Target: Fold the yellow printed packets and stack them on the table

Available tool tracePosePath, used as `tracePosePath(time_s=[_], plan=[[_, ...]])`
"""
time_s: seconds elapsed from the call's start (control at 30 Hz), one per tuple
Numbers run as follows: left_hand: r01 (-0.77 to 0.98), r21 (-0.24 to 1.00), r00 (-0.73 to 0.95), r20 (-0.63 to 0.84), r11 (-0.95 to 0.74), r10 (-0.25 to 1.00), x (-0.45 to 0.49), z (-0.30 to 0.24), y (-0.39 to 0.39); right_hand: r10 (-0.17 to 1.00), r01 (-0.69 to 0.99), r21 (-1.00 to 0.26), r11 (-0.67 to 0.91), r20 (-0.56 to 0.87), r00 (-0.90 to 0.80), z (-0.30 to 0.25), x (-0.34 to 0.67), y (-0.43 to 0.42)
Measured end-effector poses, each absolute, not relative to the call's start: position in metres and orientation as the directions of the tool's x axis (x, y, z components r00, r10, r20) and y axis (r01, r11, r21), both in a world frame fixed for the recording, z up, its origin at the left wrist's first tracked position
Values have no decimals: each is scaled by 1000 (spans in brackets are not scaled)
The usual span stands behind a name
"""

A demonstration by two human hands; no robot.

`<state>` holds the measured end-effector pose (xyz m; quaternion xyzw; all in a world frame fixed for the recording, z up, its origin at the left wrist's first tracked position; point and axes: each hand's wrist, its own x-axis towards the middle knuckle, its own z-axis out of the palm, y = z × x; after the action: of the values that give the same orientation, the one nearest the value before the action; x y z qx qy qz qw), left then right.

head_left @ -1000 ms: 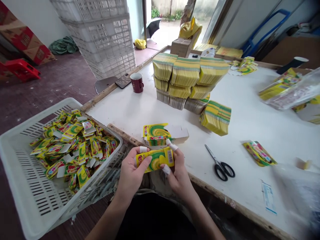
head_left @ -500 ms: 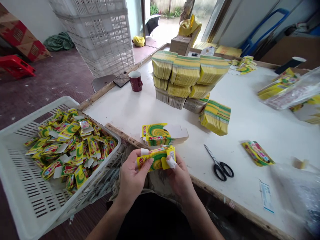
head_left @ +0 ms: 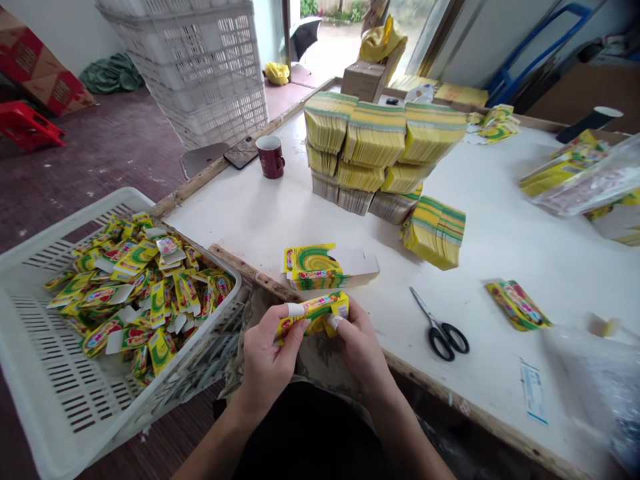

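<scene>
Between both hands, over the table's near edge, is a small yellow and green printed box (head_left: 320, 312). My left hand (head_left: 273, 347) grips its left end, thumb on the front and fingers behind. At the right end my right hand (head_left: 357, 340) is closed on the box, its thumb pressing near the end flap. Something white wraps the left index finger, and white also shows at the right thumb. Just beyond the hands, flattened yellow cartons (head_left: 325, 267) lie in a small pile on the white table (head_left: 240, 220).
Left of me stands a white plastic crate (head_left: 60, 380) heaped with small boxes (head_left: 145, 287). Black-handled scissors (head_left: 440, 330) lie to the right, near a flat carton (head_left: 517, 305). Bundled carton stacks (head_left: 377, 137), a maroon mug (head_left: 271, 157) and a phone (head_left: 243, 153) are farther back.
My right thumb has pressed in at the box's right end, where the flap and white piece stood out before. The box has turned slightly; the view has shifted a little.
</scene>
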<state>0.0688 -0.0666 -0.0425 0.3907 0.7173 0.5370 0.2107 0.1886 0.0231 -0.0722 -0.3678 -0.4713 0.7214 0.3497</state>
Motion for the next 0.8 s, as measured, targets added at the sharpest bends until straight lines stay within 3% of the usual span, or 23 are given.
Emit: tracePosePath(time_s=[0.17, 0.33, 0.5, 0.67, 0.8], plan=[[24, 994, -623, -70, 108, 779, 69, -36, -64, 838, -120, -985, -121, -36, -545, -70, 189, 21], [-97, 990, -603, -140, 102, 786, 71, -37, -64, 893, 8, -997, 74, 63, -446, -68, 190, 18], [-324, 946, -605, -216, 10, 766, 71, -48, -65, 837, 71, -975, 210, 142, -529, -71, 198, 19], [-351, 936, -593, -242, 24, 768, 79, -56, -67, 903, 337, -884, 324, 182, -389, -71, 201, 17], [-362, 932, -586, -253, 31, 770, 78, -56, -68, 893, 353, -868, 349, 194, -405, -61, 201, 19]])
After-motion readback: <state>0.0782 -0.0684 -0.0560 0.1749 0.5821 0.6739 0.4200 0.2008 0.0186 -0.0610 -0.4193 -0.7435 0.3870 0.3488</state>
